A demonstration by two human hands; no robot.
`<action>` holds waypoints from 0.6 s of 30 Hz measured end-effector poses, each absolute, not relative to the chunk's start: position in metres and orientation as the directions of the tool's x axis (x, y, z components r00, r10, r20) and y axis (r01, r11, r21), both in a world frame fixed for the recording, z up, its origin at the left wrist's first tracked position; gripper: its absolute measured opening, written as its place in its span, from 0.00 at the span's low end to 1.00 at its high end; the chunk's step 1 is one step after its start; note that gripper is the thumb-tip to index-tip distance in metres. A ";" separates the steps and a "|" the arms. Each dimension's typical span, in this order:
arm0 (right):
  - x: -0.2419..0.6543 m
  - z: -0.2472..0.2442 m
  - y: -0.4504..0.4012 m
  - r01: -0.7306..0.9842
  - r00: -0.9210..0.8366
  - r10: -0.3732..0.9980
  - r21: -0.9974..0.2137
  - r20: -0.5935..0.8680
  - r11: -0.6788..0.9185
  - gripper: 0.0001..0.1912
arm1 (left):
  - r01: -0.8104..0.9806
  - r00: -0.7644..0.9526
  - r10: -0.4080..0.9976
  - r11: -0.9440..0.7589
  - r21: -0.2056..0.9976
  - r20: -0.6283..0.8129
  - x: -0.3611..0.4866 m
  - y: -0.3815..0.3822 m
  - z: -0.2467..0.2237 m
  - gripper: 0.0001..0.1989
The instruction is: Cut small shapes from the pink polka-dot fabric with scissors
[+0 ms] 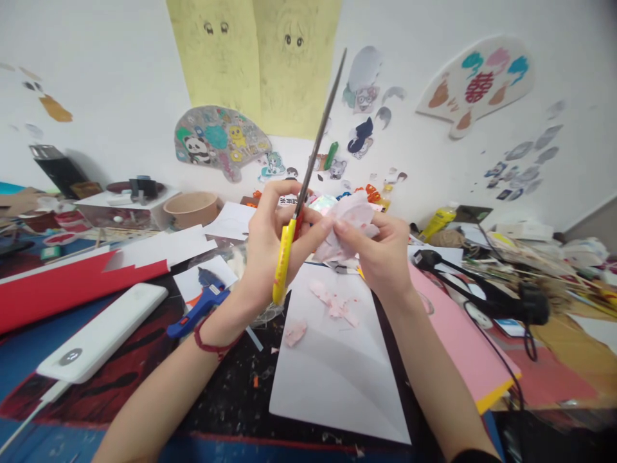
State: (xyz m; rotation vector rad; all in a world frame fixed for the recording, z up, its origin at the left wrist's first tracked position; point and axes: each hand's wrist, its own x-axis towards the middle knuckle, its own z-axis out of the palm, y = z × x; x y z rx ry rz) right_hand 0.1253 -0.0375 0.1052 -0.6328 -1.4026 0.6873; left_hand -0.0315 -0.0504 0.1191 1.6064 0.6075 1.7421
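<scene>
Raised above the table, my left hand (270,244) is closed around yellow-handled scissors (284,260), whose blades point up. Its thumb and a finger also touch the edge of a thin, crumpled pale pink paper (351,215). My right hand (385,251) pinches that paper from the other side. Below both hands lies a white sheet (337,373) with pale pink scraps (337,303) on its upper part. Another pink piece (295,333) rests near the sheet's left edge.
To the left are a blue glue gun (200,312), a white power bank (103,334) with a cable and red board (87,283). A tape roll (191,209) stands behind. Pink card (457,328) and a black strapped device (482,289) lie right.
</scene>
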 end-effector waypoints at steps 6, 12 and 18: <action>0.125 0.108 -0.044 -0.068 0.020 0.754 -0.752 0.656 0.656 0.09 | -0.213 -0.007 0.789 -0.602 0.770 0.614 -0.033 -0.058 0.124 0.21; 0.127 0.114 -0.058 -0.038 0.020 0.746 -0.746 0.665 0.665 0.08 | -0.288 0.081 0.871 -0.445 0.848 0.485 -0.036 -0.064 0.128 0.18; 0.133 0.120 -0.066 0.033 -0.043 0.782 -0.782 0.622 0.623 0.08 | -0.287 0.075 0.831 -0.511 0.810 0.551 -0.036 -0.066 0.127 0.20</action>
